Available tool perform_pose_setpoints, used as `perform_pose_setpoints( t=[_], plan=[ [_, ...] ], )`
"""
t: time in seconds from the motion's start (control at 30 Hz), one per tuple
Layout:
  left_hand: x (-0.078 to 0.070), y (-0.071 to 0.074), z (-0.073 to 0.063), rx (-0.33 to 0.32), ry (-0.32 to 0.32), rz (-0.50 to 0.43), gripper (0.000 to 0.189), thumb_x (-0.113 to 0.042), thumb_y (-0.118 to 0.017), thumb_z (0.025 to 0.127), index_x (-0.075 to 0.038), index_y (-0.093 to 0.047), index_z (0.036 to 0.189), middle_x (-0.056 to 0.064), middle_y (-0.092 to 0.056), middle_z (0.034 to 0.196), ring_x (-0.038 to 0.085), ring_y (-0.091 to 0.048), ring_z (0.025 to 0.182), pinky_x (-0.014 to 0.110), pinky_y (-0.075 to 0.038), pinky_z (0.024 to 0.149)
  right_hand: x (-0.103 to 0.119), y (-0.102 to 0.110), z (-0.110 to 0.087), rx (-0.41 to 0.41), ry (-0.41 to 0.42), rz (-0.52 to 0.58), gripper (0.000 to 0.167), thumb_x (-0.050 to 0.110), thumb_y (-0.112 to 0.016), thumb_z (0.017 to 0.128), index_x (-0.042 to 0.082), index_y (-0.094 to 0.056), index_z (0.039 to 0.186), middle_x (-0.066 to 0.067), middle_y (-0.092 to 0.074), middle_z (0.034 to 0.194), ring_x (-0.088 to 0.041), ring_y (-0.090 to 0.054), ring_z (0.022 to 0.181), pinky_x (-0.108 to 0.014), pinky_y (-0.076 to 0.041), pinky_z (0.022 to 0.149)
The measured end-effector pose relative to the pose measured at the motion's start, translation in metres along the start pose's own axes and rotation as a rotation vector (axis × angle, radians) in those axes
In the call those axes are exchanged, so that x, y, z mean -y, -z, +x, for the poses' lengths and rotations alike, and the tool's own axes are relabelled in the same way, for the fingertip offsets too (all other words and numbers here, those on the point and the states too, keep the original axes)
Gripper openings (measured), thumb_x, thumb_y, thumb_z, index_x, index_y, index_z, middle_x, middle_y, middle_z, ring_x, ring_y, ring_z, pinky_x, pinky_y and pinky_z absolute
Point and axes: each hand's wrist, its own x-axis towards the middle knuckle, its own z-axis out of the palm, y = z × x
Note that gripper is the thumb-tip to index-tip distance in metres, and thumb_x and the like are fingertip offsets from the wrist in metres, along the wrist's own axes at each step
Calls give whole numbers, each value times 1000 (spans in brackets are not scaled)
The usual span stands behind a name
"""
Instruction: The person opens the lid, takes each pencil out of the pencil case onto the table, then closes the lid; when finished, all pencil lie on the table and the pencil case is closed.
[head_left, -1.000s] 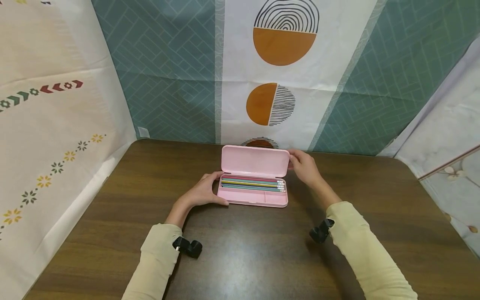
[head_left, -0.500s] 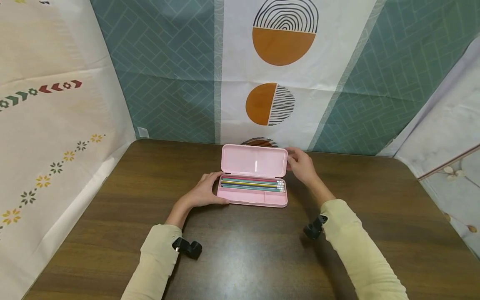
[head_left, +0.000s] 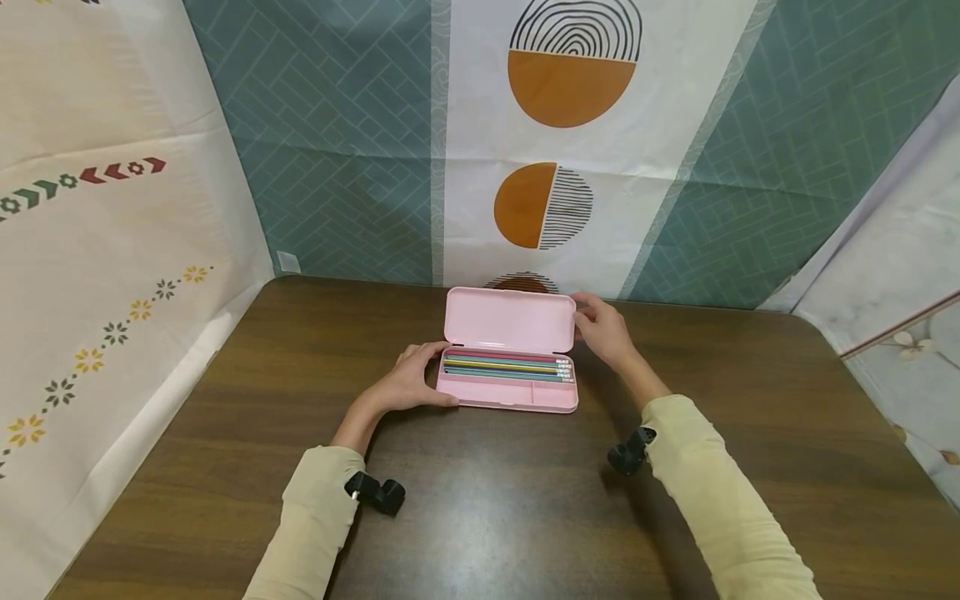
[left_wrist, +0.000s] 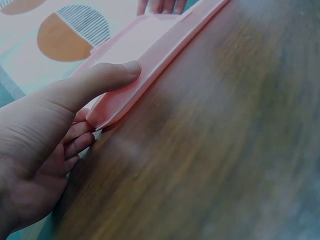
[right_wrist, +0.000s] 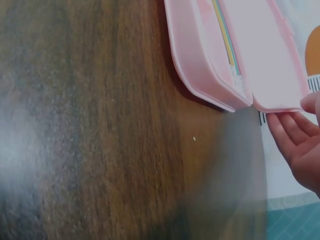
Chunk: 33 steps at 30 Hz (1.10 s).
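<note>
A pink pencil case [head_left: 487, 391] lies on the table with its lid [head_left: 510, 320] raised at the back. Several pencils [head_left: 502, 364] in different colours rest side by side in its rear compartment, their eraser ends to the right. My left hand [head_left: 405, 383] grips the case's left end, thumb [left_wrist: 112, 76] along the front and fingers around behind. At the lid's right edge, my right hand [head_left: 606, 335] holds it between the thumb and fingers [right_wrist: 290, 131], which reach behind the lid. The case's front compartments hold nothing.
The brown wooden table [head_left: 480, 500] extends around the case. A patterned cloth [head_left: 345, 150] hangs along the table's back edge, close behind the lid. More cloths hang at the left and right sides.
My right hand and forearm have shifted slightly left, and the lid's right edge has moved a little back with the hand. The left hand keeps its place on the case.
</note>
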Motion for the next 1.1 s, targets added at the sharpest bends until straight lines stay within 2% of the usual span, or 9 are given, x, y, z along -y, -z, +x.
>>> perform_pose_setpoints(
  t=[0.13,0.23,0.4,0.57,0.67,0.73,0.83,0.97,1.1],
  plan=[
    [0,0,0,-8,2,-11,96,-36,-87,67,-4,-40,144,16,-46,139,31,-32,125,54,-30,102,4,3,-2,38,8,-35,41,6,-49,99,-3,-46,139,-30,-59,118,-38,-65,90,-45,-53,79],
    [-1,0,0,-13,5,-20,96,-35,-87,66,-3,-40,144,16,-46,139,31,-32,126,53,-30,102,7,5,-4,51,45,-115,43,7,-51,98,-4,-45,139,-30,-58,121,-40,-63,100,-47,-51,85],
    [-1,-1,0,-18,10,-28,96,-34,-88,66,-3,-41,144,16,-47,138,31,-33,125,53,-31,102,16,7,-11,7,142,-250,43,8,-54,96,-8,-47,136,-28,-56,125,-39,-54,116,-49,-41,97],
    [0,-1,0,-13,15,-25,97,-36,-88,66,-4,-40,144,15,-47,138,31,-34,125,53,-31,102,23,4,-20,-83,237,-273,36,4,-56,93,-9,-56,126,-27,-55,115,-39,-56,107,-49,-45,92],
    [0,-2,-1,-10,17,-25,97,-36,-87,66,-4,-40,145,15,-46,138,31,-34,125,53,-31,102,26,-1,-25,-88,292,-282,31,1,-58,91,-7,-61,120,-24,-60,109,-36,-58,97,-48,-47,86],
    [0,-2,-1,-10,18,-26,97,-36,-87,66,-5,-40,145,15,-46,138,31,-33,126,53,-31,102,28,-5,-29,-55,320,-290,28,1,-61,91,-5,-64,117,-21,-63,107,-33,-58,93,-46,-48,84],
    [0,-2,-1,-14,18,-26,97,-35,-88,66,-5,-40,145,15,-46,138,30,-34,125,53,-32,101,30,-11,-32,39,331,-283,27,2,-64,90,-3,-66,116,-17,-67,106,-29,-61,90,-43,-51,81],
    [0,-2,-1,-21,16,-21,96,-35,-88,66,-4,-41,144,15,-47,137,30,-35,124,52,-33,101,31,-20,-35,184,324,-264,26,4,-67,90,-1,-68,115,-14,-70,105,-26,-64,92,-41,-53,82],
    [0,-2,-2,-29,17,-15,96,-34,-88,65,-5,-42,144,15,-47,136,30,-35,123,52,-33,101,28,-27,-36,278,308,-250,24,5,-67,90,-1,-70,113,-12,-70,105,-25,-63,92,-41,-52,85]
  ],
)
